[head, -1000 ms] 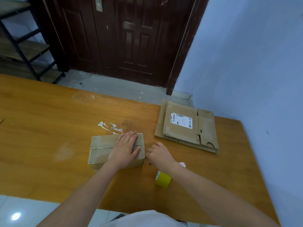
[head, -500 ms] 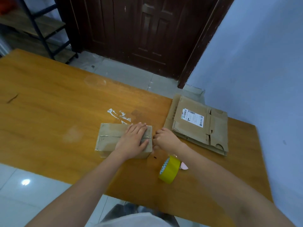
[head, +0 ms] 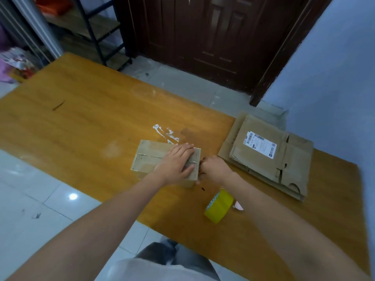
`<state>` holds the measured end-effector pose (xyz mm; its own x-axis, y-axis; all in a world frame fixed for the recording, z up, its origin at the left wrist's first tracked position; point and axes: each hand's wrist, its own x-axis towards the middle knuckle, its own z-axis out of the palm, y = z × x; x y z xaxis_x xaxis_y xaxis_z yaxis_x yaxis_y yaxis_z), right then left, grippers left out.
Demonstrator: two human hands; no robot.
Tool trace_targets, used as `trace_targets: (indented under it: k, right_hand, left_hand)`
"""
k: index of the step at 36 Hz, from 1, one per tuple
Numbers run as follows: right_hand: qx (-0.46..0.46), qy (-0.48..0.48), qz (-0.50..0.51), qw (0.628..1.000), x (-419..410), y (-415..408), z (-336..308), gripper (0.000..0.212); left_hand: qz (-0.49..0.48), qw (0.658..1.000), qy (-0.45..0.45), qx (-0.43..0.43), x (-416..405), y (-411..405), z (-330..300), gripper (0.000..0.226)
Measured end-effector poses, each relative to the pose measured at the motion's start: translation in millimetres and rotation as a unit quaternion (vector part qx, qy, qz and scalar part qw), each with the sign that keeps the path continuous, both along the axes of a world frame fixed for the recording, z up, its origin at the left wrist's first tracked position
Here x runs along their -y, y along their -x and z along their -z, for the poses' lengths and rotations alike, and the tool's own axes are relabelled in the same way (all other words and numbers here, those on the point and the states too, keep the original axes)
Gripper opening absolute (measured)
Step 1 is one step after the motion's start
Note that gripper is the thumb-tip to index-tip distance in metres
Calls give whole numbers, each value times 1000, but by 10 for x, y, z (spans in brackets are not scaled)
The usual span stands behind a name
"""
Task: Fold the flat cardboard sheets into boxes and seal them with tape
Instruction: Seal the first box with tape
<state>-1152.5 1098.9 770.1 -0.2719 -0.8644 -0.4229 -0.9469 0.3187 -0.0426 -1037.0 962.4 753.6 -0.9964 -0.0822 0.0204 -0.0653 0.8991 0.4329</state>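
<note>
Your left hand (head: 177,162) lies flat on top of the folded box (head: 151,159), fingers straight, pressing near its right end. Your right hand (head: 215,168) is curled at that end of the box — can't tell what it's pinching. The yellow tape roll (head: 218,206) stands on the desk (head: 81,122) just beside your right wrist, flat cardboard sheets (head: 267,157) stacked further right.

We see two bare forearms with no sleeves, watch or rings in view, ending in the left hand (head: 176,163) and right hand (head: 215,169). At six o'clock in the head view sits the hem of a pale, whitish shirt (head: 162,271); just above it, toward twelve, grey trousers (head: 172,253) show in soft folds.
</note>
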Motion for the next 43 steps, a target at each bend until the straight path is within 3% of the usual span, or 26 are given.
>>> trace_targets:
  k: [3, 5, 7, 11, 13, 15, 17, 19, 21, 23, 26, 29, 32, 37, 41, 43]
  right_hand:
    - [-17, 39, 14, 999, -42, -5, -11, 27]
    - [13, 92, 101, 991, -108, 19, -16, 23]
    - [74, 150, 214, 962, -184, 58, -60, 30]
    - [179, 222, 347, 893, -285, -11, -165, 26]
    - [244, 224, 389, 860, -259, -106, -220, 35]
    - [301, 199, 428, 829, -174, -187, -255, 50]
    - [371, 164, 480, 778, -63, -273, -257, 62]
    - [435, 147, 535, 710, 30, -339, -225, 72]
    - [474, 149, 572, 652, 88, -370, -219, 76]
    - [498, 163, 586, 618, 116, -365, -297, 74]
    - [500, 222, 590, 594, 141, -259, -398, 73]
    - [500, 297, 599, 551, 153, -98, -422, 90]
    - [493, 376, 588, 520, 157, 29, -477, 68]
    - [431, 469, 544, 546, 147, 168, -556, 16]
    - [376, 508, 531, 565, 269, 229, -540, 47]
    - [351, 511, 540, 569, 359, 232, -523, 53]
  left_hand:
    - [2, 999, -45, 19, 31, 19, -36, 62]
    - [-30, 984, -173, 34, 88, 34, -130, 47]
    - [-106, 958, -268, -9, 199, 43, -268, 39]
    - [-336, 906, -215, -141, 553, -51, -585, 25]
    - [-429, 877, -191, -102, 714, -146, -657, 25]
    - [-496, 845, -201, 0, 820, -258, -617, 34]
    - [-536, 807, -228, 95, 838, -374, -552, 48]
    - [-539, 784, -279, 131, 775, -423, -508, 57]
    - [-528, 757, -365, 119, 692, -420, -462, 59]
    - [-526, 739, -412, 81, 641, -388, -475, 59]
    - [-516, 734, -441, 32, 715, -330, -511, 60]
    - [-486, 731, -479, -12, 867, -232, -555, 55]
    - [-434, 762, -477, -54, 957, -93, -671, 39]
    - [-315, 825, -465, -64, 1069, 135, -772, 29]
    - [-270, 856, -439, -52, 1217, 330, -709, 61]
    - [-264, 862, -430, -38, 1292, 413, -638, 66]
